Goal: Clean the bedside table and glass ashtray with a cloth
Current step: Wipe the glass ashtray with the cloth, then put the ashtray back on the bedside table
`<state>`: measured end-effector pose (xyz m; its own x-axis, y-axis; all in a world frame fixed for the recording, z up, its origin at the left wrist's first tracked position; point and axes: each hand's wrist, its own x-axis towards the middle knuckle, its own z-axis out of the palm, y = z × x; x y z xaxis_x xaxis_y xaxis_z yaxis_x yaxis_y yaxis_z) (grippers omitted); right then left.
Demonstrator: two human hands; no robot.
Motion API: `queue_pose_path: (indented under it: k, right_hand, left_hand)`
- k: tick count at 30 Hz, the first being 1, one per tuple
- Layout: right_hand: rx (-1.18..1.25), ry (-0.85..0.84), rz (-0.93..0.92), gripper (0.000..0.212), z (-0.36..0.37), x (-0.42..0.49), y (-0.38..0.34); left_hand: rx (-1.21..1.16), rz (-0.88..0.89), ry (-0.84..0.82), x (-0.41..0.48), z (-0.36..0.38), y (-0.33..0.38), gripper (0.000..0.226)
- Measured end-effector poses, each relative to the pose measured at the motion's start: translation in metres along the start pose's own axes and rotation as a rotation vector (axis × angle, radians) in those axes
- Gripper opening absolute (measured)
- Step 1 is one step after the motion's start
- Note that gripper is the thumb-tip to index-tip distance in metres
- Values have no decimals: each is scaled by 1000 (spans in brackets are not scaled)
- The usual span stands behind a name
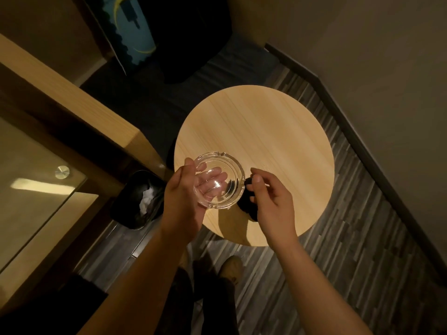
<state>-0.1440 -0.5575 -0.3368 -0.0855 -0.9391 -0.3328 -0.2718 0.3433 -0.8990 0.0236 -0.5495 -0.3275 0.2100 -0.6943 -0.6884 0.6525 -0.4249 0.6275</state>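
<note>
Glass ashtray (219, 181) is up off the table right now, sitting in the left hand (183, 197). You can see the fingers straight through the clear bottom, cupped underneath, with the thumb hooked over the far-left rim, so it's a proper hold. It's tilted a bit toward the camera and hangs over the near-left edge of the round, light wood table (261, 134). The right hand (271, 201) has a dark cloth (246, 205) bunched up in it, thumb and fingers pinched around the wad, and the cloth is right up against the ashtray's right rim. I honestly can't tell if it's actually touching the glass or just beside it. The bottom of the cloth looks like it hangs close to the tabletop, and both hands throw shadows on the wood near the front edge. Down on the striped grey floor (350, 238) to the left there's a black bin (131, 201) with some white tissue (147, 199) in it. One tan shoe (232, 268) pokes out below the table. Far left is a glass-topped surface (36, 189) with a round metal fitting (62, 172).
</note>
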Motion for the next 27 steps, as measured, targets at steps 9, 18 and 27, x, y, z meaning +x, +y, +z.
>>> queue_pose_path:
  k: [9,18,27]
  right_hand:
    - [173,-169,129,19,46,-22,-89]
    - [149,-385,99,14,97,-54,-168]
    - [63,-625,20,18,158,-100,-253]
  left_hand:
    - [-153,103,23,-29,-27,47,51]
    - [-276,230,102,-97,-70,120,51]
    - [-4,396,274,-196,-128,191,24]
